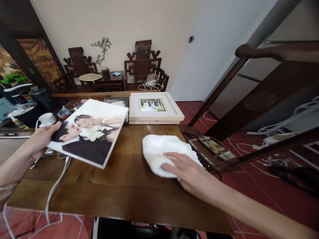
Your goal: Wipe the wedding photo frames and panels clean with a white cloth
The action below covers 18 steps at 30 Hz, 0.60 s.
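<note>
My left hand [42,137] grips the left edge of a large photo panel [91,132] showing a couple, and holds it tilted above the wooden table [124,186]. My right hand [186,169] lies flat, fingers stretched out, on a white folded towel [161,149] that rests on the table to the right of the panel. Behind the towel a white-framed photo [154,108] lies flat near the table's far edge.
A white cable [53,192] trails off the front left of the table. A white cup [47,118], a kettle and small items crowd the left. Dark wooden furniture [261,99] and small framed pictures [211,146] stand on the right. Carved chairs [143,64] line the far wall.
</note>
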Motion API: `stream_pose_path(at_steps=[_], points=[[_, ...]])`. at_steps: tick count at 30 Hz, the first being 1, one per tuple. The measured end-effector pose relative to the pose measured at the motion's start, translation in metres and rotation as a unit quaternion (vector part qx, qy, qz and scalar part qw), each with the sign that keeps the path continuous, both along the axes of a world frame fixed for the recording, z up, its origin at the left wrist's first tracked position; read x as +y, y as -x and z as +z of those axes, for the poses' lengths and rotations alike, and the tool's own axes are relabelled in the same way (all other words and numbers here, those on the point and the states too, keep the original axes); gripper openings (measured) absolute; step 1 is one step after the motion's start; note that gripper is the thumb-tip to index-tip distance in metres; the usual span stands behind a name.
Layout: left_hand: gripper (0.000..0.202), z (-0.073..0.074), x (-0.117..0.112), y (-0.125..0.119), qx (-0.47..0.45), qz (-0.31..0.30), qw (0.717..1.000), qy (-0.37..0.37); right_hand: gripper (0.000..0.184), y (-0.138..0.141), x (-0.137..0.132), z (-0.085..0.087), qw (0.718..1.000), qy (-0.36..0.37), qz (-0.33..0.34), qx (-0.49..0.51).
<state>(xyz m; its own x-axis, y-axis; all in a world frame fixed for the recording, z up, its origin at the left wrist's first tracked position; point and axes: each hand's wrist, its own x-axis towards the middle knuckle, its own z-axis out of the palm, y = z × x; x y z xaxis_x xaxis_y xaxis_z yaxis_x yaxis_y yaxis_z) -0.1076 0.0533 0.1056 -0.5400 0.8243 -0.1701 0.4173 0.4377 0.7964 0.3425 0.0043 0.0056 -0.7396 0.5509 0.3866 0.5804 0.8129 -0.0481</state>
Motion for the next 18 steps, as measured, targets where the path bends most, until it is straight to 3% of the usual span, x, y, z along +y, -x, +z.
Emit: stream_pose_path(at_steps=[3,6,8,10,15,18], points=[[0.027,-0.002,-0.026,-0.011,-0.106,-0.019,0.994,0.022,0.054,-0.013,0.011,0.017,0.993,-0.011,-0.073,0.097],[0.042,-0.009,-0.035,-0.029,-0.129,-0.107,0.985,0.027,0.033,-0.025,0.017,0.034,0.973,-0.049,-0.179,0.138],[0.049,-0.015,-0.033,-0.044,-0.137,-0.155,0.978,0.034,0.021,-0.028,0.018,0.041,0.968,-0.082,-0.198,0.133],[0.051,-0.023,-0.026,-0.060,-0.142,-0.208,0.967,0.041,0.017,-0.025,0.017,0.042,0.977,-0.089,-0.156,0.115],[0.046,-0.048,-0.002,-0.087,-0.131,-0.342,0.930,0.041,0.029,-0.009,0.014,0.038,0.996,0.023,0.012,0.084],[0.047,-0.059,0.014,-0.093,-0.103,-0.382,0.918,0.039,0.032,-0.006,0.018,0.031,0.996,0.038,0.048,0.067]])
